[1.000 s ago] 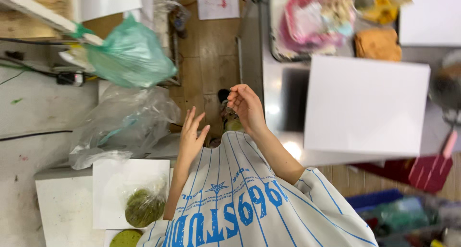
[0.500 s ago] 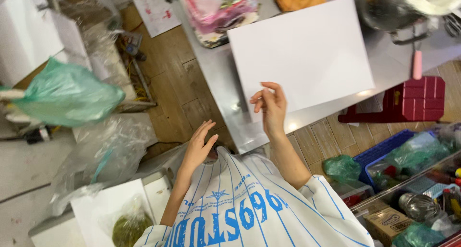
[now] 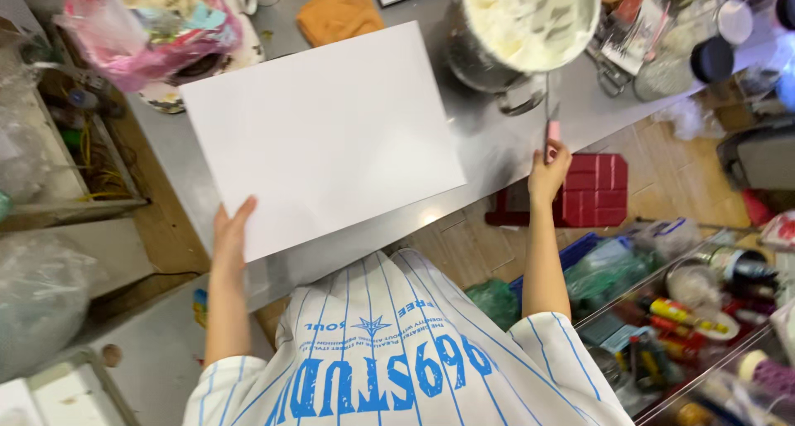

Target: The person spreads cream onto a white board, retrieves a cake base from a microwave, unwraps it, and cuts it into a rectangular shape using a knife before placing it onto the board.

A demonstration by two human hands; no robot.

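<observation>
Two hands were out on the steel counter [image 3: 489, 144]. Left hand [image 3: 230, 237], fingers flat and together, touched the white board [image 3: 323, 136] at its seven o'clock corner; the board lay flat at centre. Right hand [image 3: 548, 171] pinched a pink-handled tool [image 3: 552, 128] at three o'clock, just beside the pot of white paste [image 3: 530, 20]. I judged a careless lift could knock the pot, or nudge the board off the counter's edge.

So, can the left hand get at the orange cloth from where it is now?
Probably not without a long stretch. The left hand rests at the near corner of the white board, and the orange cloth lies beyond the board's far edge, though nothing tall blocks the way.
</observation>
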